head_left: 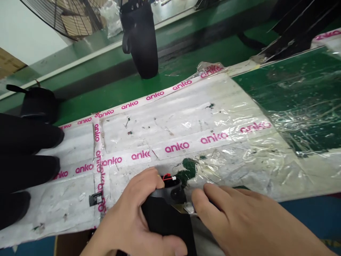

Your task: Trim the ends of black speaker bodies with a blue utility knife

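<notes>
Bare left hand [138,213] and right hand [239,220] reach in from the bottom edge, close to the camera. Beneath and beyond them spreads a worktop covered in scuffed white sheeting [160,121], edged and crossed by tape printed "anko" in pink. Behind it runs a green surface [90,96]. Three rounded black shapes [26,135] jut in from the left edge; a tapered black sleeve [144,42] with a side loop stands upright on the green.

At bottom centre, by the worktop's near edge, a black cylinder [170,217] lies tilted, its open end facing away. The left hand is wrapped around it, thumb on the near side. The right hand, fingers curled, pinches a thin metal tool [179,208] whose tip is at the cylinder's rim; contact is unclear. Red wires with a small white connector [174,178] poke from the opening.
</notes>
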A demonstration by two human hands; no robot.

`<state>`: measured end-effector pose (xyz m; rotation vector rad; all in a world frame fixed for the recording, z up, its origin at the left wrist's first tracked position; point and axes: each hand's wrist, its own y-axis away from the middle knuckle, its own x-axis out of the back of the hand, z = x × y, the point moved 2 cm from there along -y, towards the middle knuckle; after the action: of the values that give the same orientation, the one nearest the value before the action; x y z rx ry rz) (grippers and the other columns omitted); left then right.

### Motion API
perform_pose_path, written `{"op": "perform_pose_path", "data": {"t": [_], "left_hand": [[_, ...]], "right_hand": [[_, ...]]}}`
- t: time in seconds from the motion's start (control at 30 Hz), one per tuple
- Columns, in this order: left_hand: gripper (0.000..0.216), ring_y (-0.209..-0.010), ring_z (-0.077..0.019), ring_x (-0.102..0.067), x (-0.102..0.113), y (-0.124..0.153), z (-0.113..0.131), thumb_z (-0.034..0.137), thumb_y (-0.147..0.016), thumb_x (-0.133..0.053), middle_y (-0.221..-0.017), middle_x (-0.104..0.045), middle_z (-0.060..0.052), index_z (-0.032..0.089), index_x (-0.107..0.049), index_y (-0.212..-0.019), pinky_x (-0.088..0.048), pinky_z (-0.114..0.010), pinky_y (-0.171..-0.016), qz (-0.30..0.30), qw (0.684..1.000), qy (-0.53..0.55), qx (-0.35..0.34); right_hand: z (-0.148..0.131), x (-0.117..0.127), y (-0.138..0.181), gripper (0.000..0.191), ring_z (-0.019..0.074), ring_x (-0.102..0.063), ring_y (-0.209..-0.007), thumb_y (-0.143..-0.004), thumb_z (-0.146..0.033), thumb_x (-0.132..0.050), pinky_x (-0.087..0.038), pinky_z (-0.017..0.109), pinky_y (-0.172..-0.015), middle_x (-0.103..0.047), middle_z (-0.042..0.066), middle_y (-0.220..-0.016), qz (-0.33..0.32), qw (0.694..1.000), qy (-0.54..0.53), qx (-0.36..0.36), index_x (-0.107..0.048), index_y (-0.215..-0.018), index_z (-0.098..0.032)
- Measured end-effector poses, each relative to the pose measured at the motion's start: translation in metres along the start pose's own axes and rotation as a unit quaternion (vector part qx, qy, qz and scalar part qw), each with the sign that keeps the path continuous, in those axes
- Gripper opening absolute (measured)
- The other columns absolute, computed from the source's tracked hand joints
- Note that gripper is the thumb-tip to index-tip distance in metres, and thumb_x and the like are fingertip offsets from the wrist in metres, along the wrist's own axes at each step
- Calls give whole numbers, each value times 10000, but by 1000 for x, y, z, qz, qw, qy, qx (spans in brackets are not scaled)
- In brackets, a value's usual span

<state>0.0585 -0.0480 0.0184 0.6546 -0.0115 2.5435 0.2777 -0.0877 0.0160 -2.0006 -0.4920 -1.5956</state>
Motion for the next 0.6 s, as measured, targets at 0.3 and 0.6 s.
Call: {"op": "perform_pose_path", "data": {"t": [0.3,0.6], "left_hand": [[415,-708,-159,-530,1,-4,3,456,-666,-874,-788,-564,39,246,-568,-853,-450,-262,-665,2,997,57,-44],[620,-829,-214,-561,2,17,-17,600,-602,-896,-914,-571,1,265,-547,-990,-484,-318,-747,41,999,26,-9]], "right_hand": [[15,-6,-15,414,241,-612,-480,-679,-49,-578,-275,367,-448,-614,-29,-739,-77,989,-121,28,-470,-1005,-279],[9,7,19,201,217,-765,-727,-1067,-346,-492,-558,281,-575,-770,24,-903,65,943,-277,-174,-552,-1247,-279]]}}
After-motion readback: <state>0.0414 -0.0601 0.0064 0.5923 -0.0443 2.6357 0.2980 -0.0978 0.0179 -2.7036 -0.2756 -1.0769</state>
